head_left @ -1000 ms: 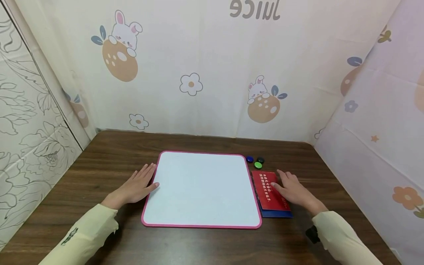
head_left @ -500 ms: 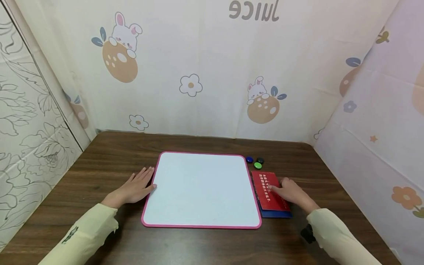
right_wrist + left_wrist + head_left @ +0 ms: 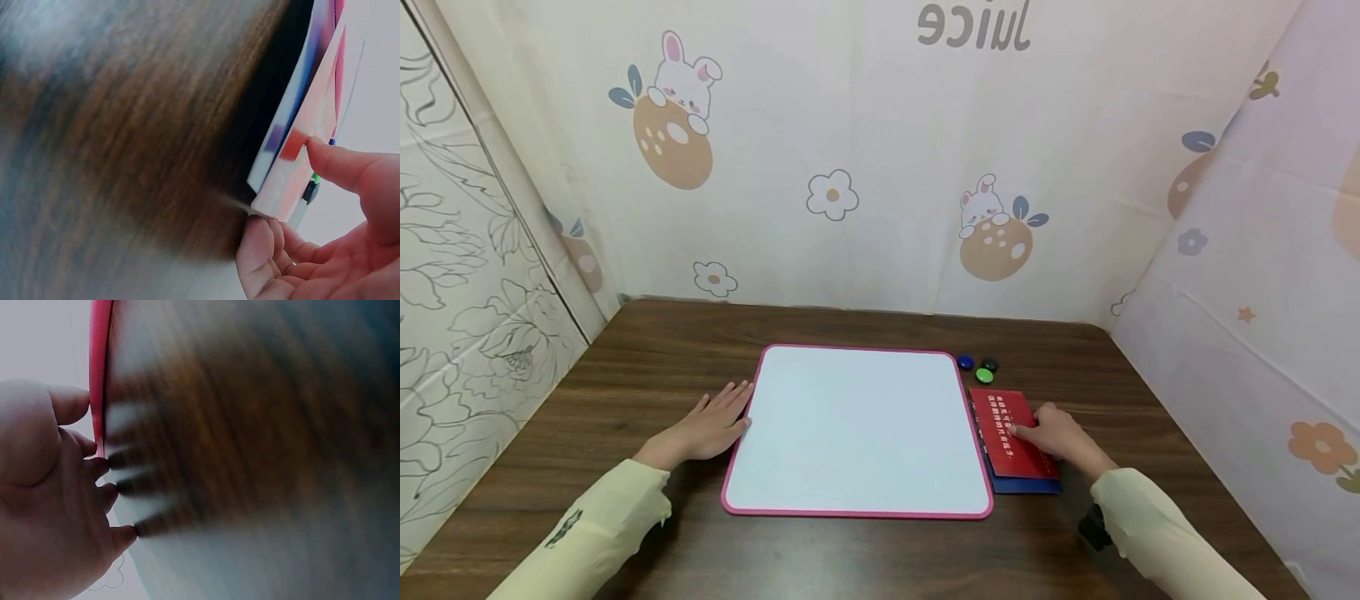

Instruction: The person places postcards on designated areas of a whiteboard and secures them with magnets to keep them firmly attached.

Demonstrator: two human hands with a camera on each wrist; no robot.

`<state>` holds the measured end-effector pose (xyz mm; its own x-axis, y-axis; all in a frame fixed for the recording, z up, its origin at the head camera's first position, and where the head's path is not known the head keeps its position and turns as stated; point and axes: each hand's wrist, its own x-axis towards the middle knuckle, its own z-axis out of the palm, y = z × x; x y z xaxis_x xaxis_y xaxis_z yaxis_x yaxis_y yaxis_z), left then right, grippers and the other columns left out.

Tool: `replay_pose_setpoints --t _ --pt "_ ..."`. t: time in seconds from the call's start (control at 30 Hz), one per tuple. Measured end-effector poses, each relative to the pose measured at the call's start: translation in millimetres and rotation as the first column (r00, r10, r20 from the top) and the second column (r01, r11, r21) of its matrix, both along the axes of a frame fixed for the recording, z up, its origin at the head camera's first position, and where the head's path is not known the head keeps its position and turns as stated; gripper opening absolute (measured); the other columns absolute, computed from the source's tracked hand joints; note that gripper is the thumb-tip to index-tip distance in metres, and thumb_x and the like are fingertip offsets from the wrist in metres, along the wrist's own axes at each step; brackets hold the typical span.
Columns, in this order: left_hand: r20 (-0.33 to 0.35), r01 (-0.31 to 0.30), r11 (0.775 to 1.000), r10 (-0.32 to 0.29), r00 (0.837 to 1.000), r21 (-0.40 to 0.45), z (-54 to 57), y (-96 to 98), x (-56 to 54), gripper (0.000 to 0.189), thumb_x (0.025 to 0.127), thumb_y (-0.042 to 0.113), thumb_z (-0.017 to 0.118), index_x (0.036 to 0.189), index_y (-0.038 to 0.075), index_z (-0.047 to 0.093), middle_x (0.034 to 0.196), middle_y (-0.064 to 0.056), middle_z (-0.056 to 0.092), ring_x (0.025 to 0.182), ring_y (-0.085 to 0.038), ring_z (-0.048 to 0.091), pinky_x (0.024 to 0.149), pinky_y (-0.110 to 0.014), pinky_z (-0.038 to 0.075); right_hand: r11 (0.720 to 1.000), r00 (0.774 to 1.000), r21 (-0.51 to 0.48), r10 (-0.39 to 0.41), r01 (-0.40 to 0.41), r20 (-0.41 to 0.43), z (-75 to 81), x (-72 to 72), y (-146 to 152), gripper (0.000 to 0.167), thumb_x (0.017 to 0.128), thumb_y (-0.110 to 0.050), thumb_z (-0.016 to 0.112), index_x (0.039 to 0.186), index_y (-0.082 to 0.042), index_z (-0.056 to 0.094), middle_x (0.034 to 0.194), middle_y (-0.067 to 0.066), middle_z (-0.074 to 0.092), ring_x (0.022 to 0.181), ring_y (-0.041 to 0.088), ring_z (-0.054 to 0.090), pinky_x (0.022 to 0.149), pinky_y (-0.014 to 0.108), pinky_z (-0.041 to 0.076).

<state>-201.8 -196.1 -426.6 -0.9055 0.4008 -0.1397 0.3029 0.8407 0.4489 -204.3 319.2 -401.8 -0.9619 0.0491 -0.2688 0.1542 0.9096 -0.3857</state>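
Observation:
A whiteboard [image 3: 857, 429] with a pink rim lies flat on the wooden table. My left hand [image 3: 703, 429] rests beside its left edge, fingers extended; in the left wrist view, the thumb of the left hand [image 3: 50, 481] is right at the pink rim [image 3: 99, 356]. To the right of the board, a red booklet [image 3: 1000, 425] with white characters lies on a blue booklet [image 3: 1026, 485]. My right hand [image 3: 1063, 437] pinches the red booklet at its right edge, thumb on the cover. In the right wrist view, curled fingers of the right hand [image 3: 331, 231] meet that edge.
A blue magnet-like disc [image 3: 966, 362], a black disc [image 3: 990, 365] and a green disc [image 3: 984, 376] sit near the board's far right corner. Behind the dark wooden table [image 3: 850, 558] hangs a printed curtain [image 3: 880, 150]; more curtain hangs on both sides.
The right hand's fingers, stretched out along the red booklet's right side a second ago, have drawn in and curled at its edge. The left hand has barely shifted; the booklets stay in place.

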Motion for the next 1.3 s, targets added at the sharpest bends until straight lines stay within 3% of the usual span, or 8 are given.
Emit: replay_pose_setpoints --t 0.6,0.87,1.07,1.3 --pt "0.011 0.015 1.000 -0.015 1.000 -0.023 2.4 2.2 -2.7 0.059 0.103 0.022 0.039 0.149 -0.007 0.017 0.154 -0.028 0.013 0.141 -0.045 0.006 0.106 -0.066 0.002 0.998 0.998 -0.043 -0.050 0.051 0.025 0.3 -4.2 9 0.062 0.090 -0.028 0.067 0.119 0.022 0.044 0.090 0.021 0.059 0.072 0.023 0.055 0.059 0.030 0.051" --pt "0.009 0.017 0.999 -0.017 1.000 -0.033 1.9 3.1 -1.6 0.058 0.102 0.022 0.040 0.148 -0.006 0.019 0.153 -0.029 0.015 0.140 -0.046 0.007 0.106 -0.066 0.003 0.989 0.995 -0.107 -0.096 0.098 0.026 -1.1 -4.1 15 0.062 0.087 -0.033 0.070 0.115 0.018 0.049 0.093 0.021 0.059 0.077 0.025 0.055 0.064 0.032 0.052" --pt "0.008 0.017 0.999 -0.017 1.000 -0.029 1.1 2.9 -0.3 0.058 0.102 0.023 0.040 0.148 -0.007 0.020 0.153 -0.029 0.015 0.140 -0.046 0.007 0.106 -0.066 0.003 0.973 0.991 -0.185 -0.132 0.136 0.033 -2.2 -5.2 19 0.054 0.087 -0.029 0.071 0.111 0.014 0.048 0.094 0.021 0.058 0.078 0.025 0.056 0.064 0.031 0.053" --pt "0.010 0.017 1.000 -0.017 1.000 -0.023 2.8 2.7 1.0 0.058 0.102 0.021 0.040 0.148 -0.007 0.020 0.153 -0.030 0.015 0.140 -0.046 0.007 0.106 -0.066 0.003 0.935 0.982 -0.301 -0.165 0.186 0.094 1.5 -5.2 23 0.054 0.088 -0.025 0.070 0.114 0.012 0.041 0.102 0.026 0.053 0.084 0.028 0.055 0.067 0.032 0.053"
